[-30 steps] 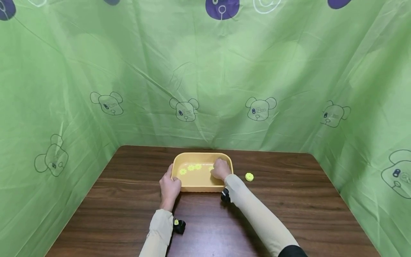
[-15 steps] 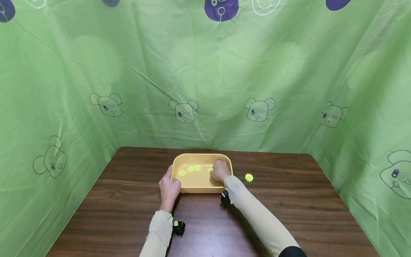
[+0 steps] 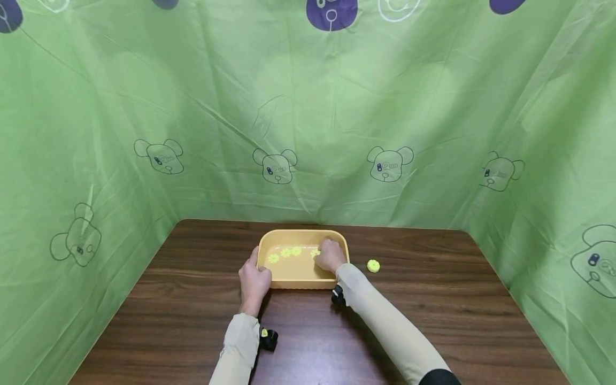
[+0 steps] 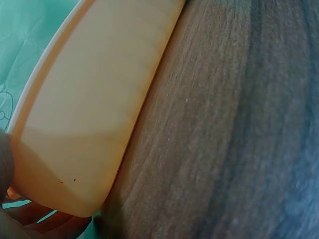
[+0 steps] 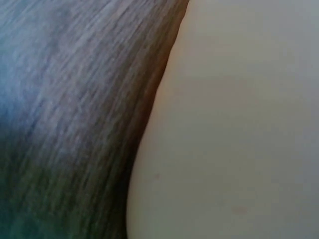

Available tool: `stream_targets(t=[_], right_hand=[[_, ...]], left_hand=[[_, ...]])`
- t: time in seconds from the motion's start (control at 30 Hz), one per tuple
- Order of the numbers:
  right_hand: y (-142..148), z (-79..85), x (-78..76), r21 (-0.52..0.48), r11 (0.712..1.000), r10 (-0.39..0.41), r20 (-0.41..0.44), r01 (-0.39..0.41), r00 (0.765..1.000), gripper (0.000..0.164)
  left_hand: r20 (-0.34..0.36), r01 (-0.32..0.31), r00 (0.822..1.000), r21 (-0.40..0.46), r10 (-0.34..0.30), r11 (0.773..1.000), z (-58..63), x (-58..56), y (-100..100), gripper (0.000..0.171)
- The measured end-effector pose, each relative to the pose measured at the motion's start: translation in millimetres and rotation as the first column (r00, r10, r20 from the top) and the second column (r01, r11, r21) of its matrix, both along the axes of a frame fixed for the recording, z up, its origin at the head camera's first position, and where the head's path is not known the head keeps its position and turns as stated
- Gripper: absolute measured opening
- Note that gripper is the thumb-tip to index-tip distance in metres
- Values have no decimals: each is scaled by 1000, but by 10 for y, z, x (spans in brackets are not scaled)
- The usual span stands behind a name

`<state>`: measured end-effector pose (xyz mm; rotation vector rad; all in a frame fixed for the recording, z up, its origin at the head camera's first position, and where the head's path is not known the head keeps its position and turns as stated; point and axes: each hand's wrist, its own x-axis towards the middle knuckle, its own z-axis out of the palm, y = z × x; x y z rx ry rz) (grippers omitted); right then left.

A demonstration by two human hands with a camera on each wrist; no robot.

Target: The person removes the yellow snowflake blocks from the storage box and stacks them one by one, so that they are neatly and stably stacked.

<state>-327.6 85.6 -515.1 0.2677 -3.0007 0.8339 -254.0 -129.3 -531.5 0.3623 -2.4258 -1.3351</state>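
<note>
A shallow yellow tray (image 3: 303, 284) stands on the wooden table. My left hand (image 3: 253, 279) grips its left end, thumb over the rim; in the left wrist view the fingers (image 4: 60, 226) curl round the tray's outer corner. Reaching inside over the right end is my right hand (image 3: 330, 255), its fingers bent down at a small yellow-green flower-shaped piece (image 3: 315, 253). The back of that hand hides its fingertips. Farther left on the tray floor lie several like pieces (image 3: 286, 252). Only the tray's outer wall (image 5: 224, 124) and the table show in the right wrist view.
Right of the tray, a short stack of flower-shaped pieces (image 3: 373, 266) sits on the brown table (image 3: 433, 299). A green curtain (image 3: 332, 107) with bear drawings rises behind the table and along both sides.
A little more of the flower-shaped piece beside my right fingers shows now. The tray, both arms and the other pieces stay nearly where they were.
</note>
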Motion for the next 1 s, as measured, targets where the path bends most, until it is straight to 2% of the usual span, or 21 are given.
stream_targets(t=[0.13,0.3,0.43,0.57,0.8,1.0], right_hand=[[1,1,-1,-8,1000,-12,10,12,1000,48],[5,-5,12,-3,1000,-20,23,20,1000,18],[9,-7,26,-24,1000,-2,26,2,1000,25],[26,42,75,-98,995,25,21,-23,999,19],[194,261,147,-233,968,95,-16,-96,995,15],[519,529,120,-321,946,26,-61,-45,998,18]], left_hand=[[-4,3,1000,-2,-3,1000,-4,0,6,66],[-16,0,1000,-7,0,1000,-15,12,11,65],[-38,-1,999,-24,1,1000,-25,17,11,65],[-50,1,999,-34,-2,999,-29,23,22,66],[-24,-2,1000,-26,1,1000,-25,29,28,68],[-1,6,1000,-20,-6,1000,-18,30,21,69]])
